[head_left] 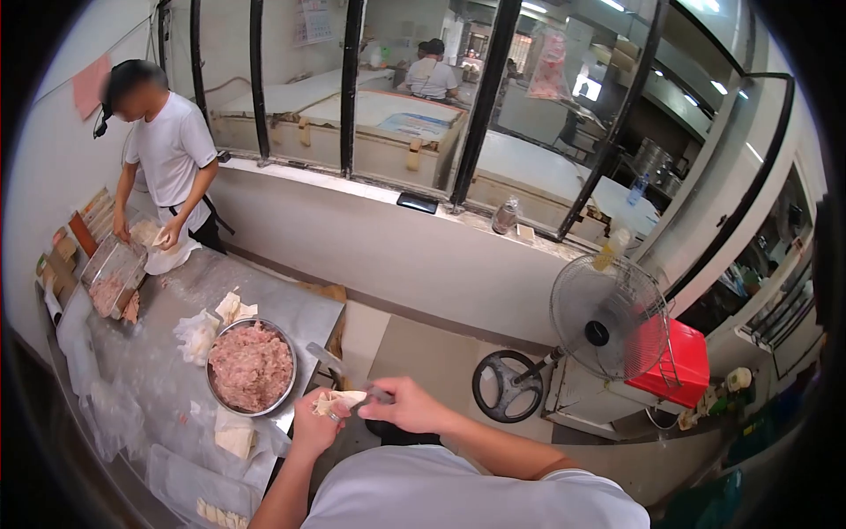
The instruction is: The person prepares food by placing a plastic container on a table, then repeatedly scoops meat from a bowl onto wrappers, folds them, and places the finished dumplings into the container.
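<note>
My left hand [315, 426] holds a pale dough wrapper [339, 402] in its curled fingers, near the table's right edge. Beside it my right hand [401, 405] is closed on a small grey tool [377, 395], whose end meets the wrapper. A round metal bowl [294, 384] heaped with pink minced meat [251, 368] stands on the metal table to the left of my hands. Below the bowl lies a stack of wrappers [234, 432]. More wrappers [234, 309] lie above the bowl, next to a crumpled white plastic bag [197, 336].
A co-worker [175, 150] stands at the table's far end by a meat tray [116, 273]. A clear plastic tray [189, 480] holds shaped pieces [222, 515]. A fan [608, 317] and a red box [674, 361] stand at right. Windows line the wall ahead.
</note>
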`<action>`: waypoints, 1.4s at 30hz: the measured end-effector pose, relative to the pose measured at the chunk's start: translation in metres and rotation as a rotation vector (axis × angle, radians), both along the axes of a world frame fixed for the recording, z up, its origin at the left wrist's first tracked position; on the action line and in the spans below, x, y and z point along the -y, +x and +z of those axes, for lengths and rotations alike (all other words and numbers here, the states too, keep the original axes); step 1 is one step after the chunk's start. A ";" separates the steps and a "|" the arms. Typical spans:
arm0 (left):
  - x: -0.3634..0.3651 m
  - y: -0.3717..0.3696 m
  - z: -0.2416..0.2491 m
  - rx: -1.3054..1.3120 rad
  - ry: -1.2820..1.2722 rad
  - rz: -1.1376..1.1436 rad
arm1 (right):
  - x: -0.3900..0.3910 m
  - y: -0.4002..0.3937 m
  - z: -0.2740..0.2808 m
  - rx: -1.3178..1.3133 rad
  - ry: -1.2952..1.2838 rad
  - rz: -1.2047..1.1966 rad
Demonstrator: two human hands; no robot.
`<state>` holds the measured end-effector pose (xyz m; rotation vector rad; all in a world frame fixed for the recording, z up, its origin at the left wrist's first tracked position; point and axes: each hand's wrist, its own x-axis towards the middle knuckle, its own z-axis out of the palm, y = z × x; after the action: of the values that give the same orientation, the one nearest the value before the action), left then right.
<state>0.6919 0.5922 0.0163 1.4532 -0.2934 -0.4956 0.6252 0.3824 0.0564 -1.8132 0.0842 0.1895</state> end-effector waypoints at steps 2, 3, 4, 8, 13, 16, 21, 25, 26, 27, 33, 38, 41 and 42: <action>0.005 -0.001 -0.001 0.065 0.000 0.004 | -0.007 0.018 -0.011 0.054 0.121 0.039; 0.009 -0.001 0.004 0.067 0.006 0.054 | -0.007 0.028 -0.011 0.042 0.119 0.036; 0.010 0.005 0.003 0.214 0.115 0.069 | -0.004 0.039 -0.015 0.071 0.088 0.056; 0.007 0.019 0.010 0.371 0.395 0.136 | 0.000 0.080 -0.003 -0.023 0.013 0.187; 0.003 0.029 0.017 0.170 0.341 0.234 | -0.011 0.128 0.000 0.025 0.248 0.323; 0.002 0.024 0.018 0.061 0.181 0.391 | -0.018 0.149 0.000 0.009 0.266 0.403; -0.012 0.001 0.005 -0.062 0.176 0.733 | -0.035 0.174 -0.004 -0.103 0.244 0.595; -0.036 -0.029 -0.010 -0.156 -0.038 0.976 | -0.060 0.174 -0.014 -0.153 0.215 0.768; -0.043 -0.036 -0.015 -0.121 -0.120 1.050 | -0.069 0.171 -0.014 -0.157 0.216 0.805; -0.051 -0.043 -0.011 -0.018 -0.113 1.102 | -0.078 0.165 -0.016 -0.171 0.211 0.825; -0.144 -0.108 -0.021 -0.120 -0.131 1.315 | -0.135 0.129 -0.031 -0.204 0.173 0.930; -0.256 -0.126 -0.015 -0.163 0.230 1.532 | -0.179 0.102 -0.040 -0.215 0.155 0.931; -0.331 -0.120 -0.035 -0.147 0.595 1.461 | -0.198 0.089 -0.045 -0.221 0.150 0.869; -0.344 -0.114 -0.032 -0.137 0.682 1.409 | -0.202 0.085 -0.048 -0.226 0.145 0.844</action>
<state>0.5774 0.9367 -0.0155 1.8562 1.0731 0.5228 0.7098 0.5847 0.0084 -1.5797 -0.5323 0.9685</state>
